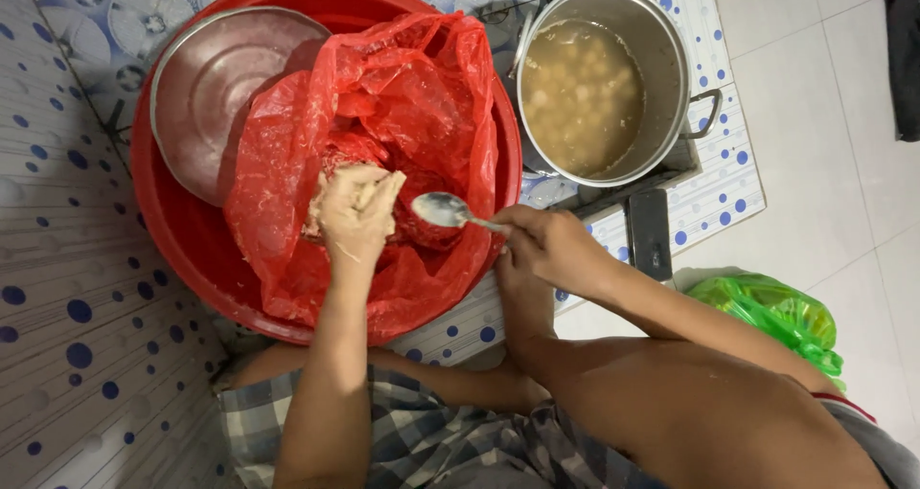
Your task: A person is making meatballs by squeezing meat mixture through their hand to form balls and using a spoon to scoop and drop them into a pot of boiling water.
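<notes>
Left hand (356, 209): curling closed around a lump of pale paste (362, 190), squeezing it over the open red plastic bag (383, 115) lying beneath the hand inside a red basin (182, 240). Right hand (548, 248): pinching the handle of a metal spoon (450, 211), its bowl pointing toward the left hand and hovering just beside the paste. Metal bowl (216, 87): resting in the basin, beyond the left hand. Steel pot (599, 82): sitting beyond the right hand, holding cloudy broth with pale balls. Green bag (776, 312): lying on the floor beside the right forearm.
</notes>
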